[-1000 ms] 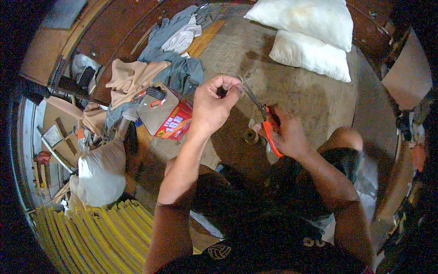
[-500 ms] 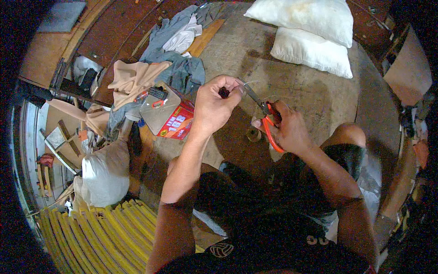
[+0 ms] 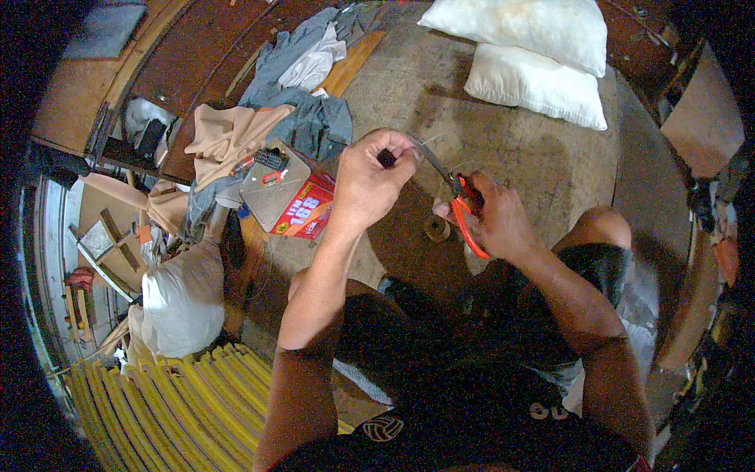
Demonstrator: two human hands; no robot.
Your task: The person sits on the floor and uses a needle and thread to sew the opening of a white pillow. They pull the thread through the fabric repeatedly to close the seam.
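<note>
My right hand (image 3: pixel 503 216) grips scissors (image 3: pixel 464 208) by their orange-red handles. The dark blades reach up and left to the fingertips of my left hand (image 3: pixel 373 177). There my left thumb and forefinger are pinched on a thin pale thread (image 3: pixel 430 141), and a short end of it sticks out beside the blade tips. A dark patch shows inside the curl of my left fingers; I cannot tell whether it is a thing or shadow. Below the scissors stands a small spool of thread (image 3: pixel 437 230).
Two white pillows (image 3: pixel 543 86) lie stacked at the far right. To the left are a red and tan container (image 3: pixel 295 200), a peach cloth (image 3: pixel 228 141) and grey-blue fabric (image 3: pixel 322 126). Yellow slats (image 3: pixel 173 401) fill the lower left, near a white sack (image 3: pixel 185 303).
The scissor blades have moved slightly closer to my left fingertips. Both hands otherwise stay almost in place, and the thread end now points up more straightly.
</note>
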